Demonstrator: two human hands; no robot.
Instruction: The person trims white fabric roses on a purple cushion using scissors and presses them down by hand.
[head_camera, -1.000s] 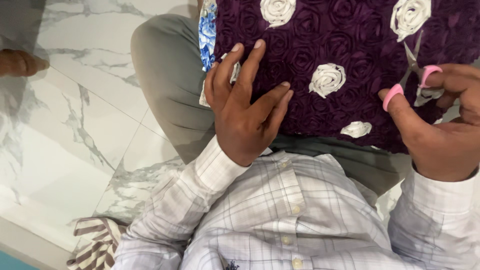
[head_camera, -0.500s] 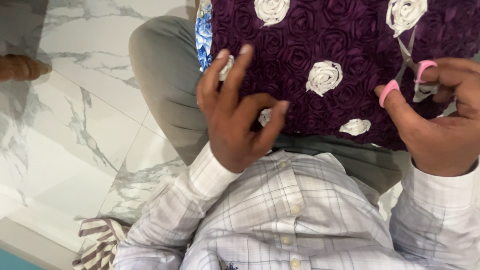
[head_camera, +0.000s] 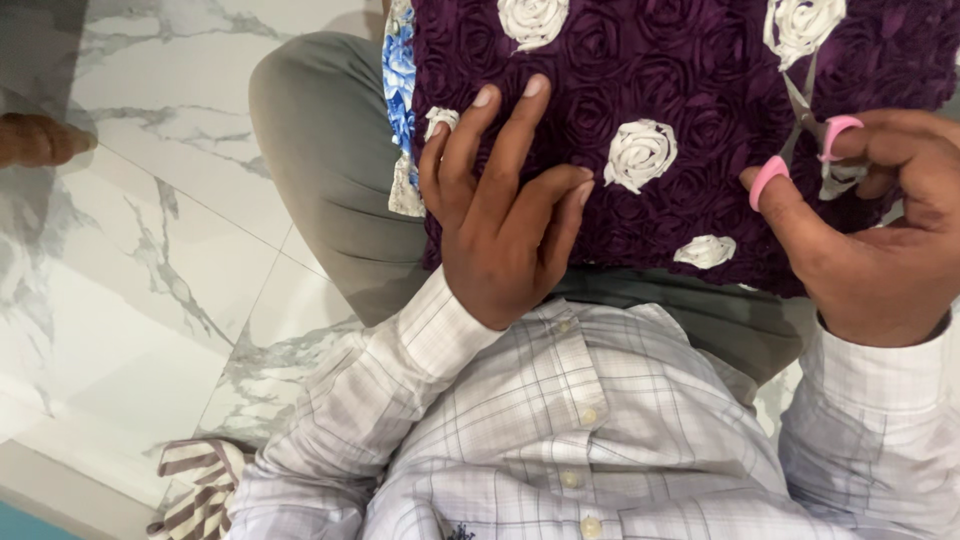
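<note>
Left hand (head_camera: 500, 235) fingers spread, pressed flat on purple rosette cushion cover (head_camera: 640, 90), upper centre of frame, across lap. Right hand (head_camera: 880, 240) thumb and finger through pink-handled scissors (head_camera: 812, 135), blades apart. Fabric looks soft, floppy, light; best pinched at its edge.

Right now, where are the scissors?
In the head view, upper right: the pink-handled scissors are in the right hand, blades over the purple rosette cushion near a white rosette.
</note>
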